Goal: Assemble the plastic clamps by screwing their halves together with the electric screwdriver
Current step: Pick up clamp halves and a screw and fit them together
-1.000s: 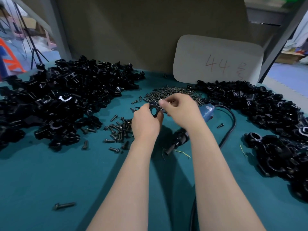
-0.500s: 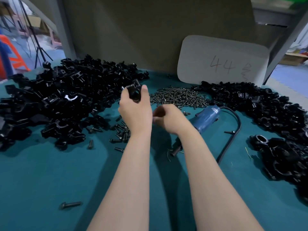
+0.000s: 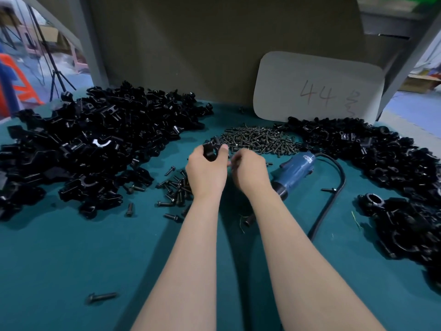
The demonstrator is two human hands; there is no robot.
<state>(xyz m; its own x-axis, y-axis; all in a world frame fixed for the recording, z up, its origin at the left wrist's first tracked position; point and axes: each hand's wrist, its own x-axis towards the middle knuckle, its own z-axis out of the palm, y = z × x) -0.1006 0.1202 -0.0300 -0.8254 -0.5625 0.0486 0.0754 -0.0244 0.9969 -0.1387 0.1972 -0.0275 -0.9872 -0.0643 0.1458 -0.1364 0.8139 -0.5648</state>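
A black clamp (image 3: 211,149) is gripped by the thumb and curled fingers of the left hand (image 3: 206,173), near the screw pile (image 3: 257,139). The right hand (image 3: 250,174) is curled beside it; whether anything is pinched cannot be told. The electric screwdriver (image 3: 296,170) is seen lying on the green table (image 3: 71,259), just right of that hand.

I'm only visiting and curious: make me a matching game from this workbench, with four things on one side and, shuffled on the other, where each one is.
Things:
1. electric screwdriver
2. clamp piece
3. card marked 44
4. lone screw

Places:
A. propped against the back wall
B. gripped by the left hand
C. lying on the table, just right of the right hand
D. alone on the table, near left

Pairs: 1-C, 2-B, 3-A, 4-D
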